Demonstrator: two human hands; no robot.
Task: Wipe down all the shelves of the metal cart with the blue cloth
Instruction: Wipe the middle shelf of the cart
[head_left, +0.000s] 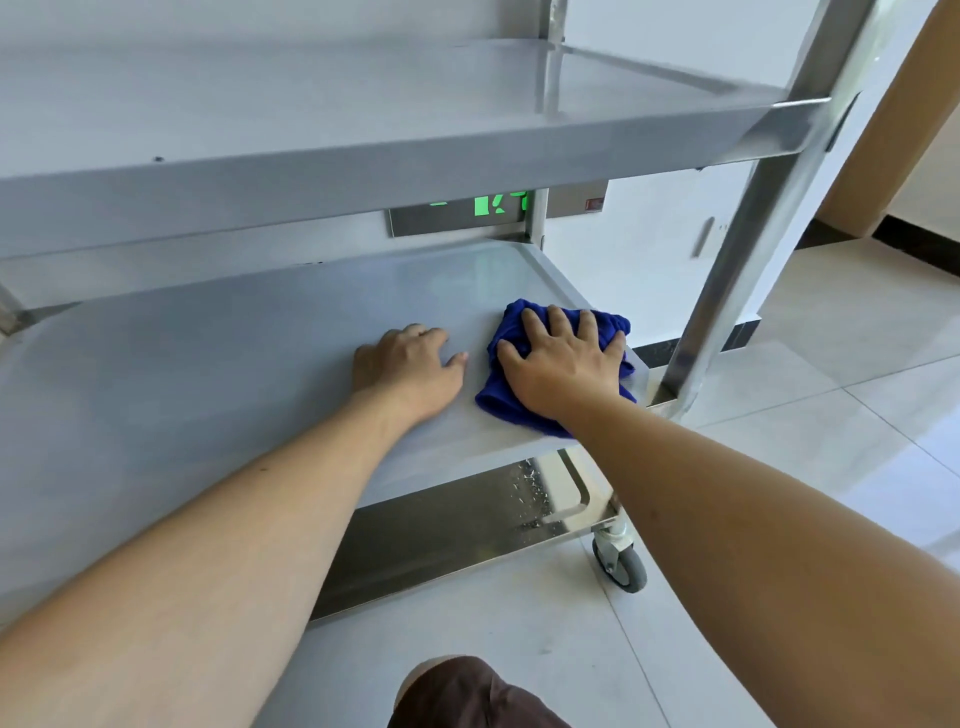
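Now our right hand (563, 364) presses flat, fingers spread, on the blue cloth (519, 402) — our left hand (408, 366) rests open beside it on the middle shelf (208, 374).

A: Lighting was bright, even daylight. Floor (857, 415) on the right was nearly washed out, with soft glare on the tiles.
B: Shadows?
A: Faint, soft under the hands. Bottom shelf (441, 540) sat in shade, with speckled glints.
B: Sharpness?
A: Center was crisp. Top shelf (311, 130) looked hazy. Wide-angle bowed the post (748, 249) and stretched the forearms at the edges.
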